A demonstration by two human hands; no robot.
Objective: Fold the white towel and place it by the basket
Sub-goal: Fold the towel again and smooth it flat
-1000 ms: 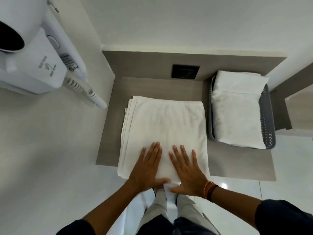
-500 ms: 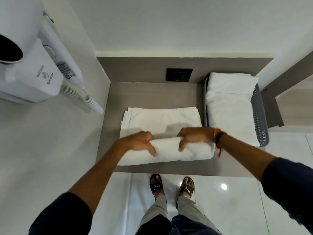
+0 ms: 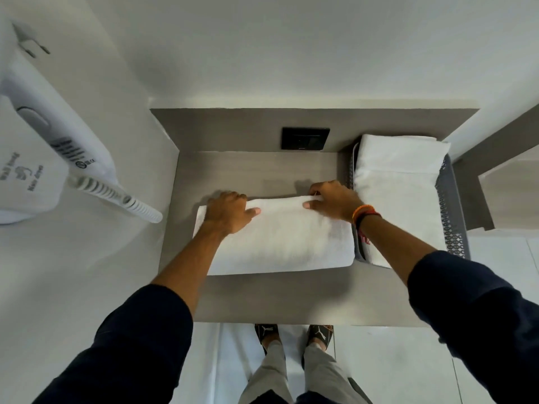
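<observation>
Since half a second ago the white towel (image 3: pixel 280 237) has been folded over to the far side and now lies as a thick block on the grey shelf (image 3: pixel 262 298), its right end touching the basket (image 3: pixel 453 217). Left hand (image 3: pixel 229 212) and right hand (image 3: pixel 335 201) curl their fingers over its far edge, gripping it.

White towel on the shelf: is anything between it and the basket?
Nothing visible. The white towel, folded, lies on the shelf with its right end against the basket; left hand and right hand grip its far edge.
</observation>
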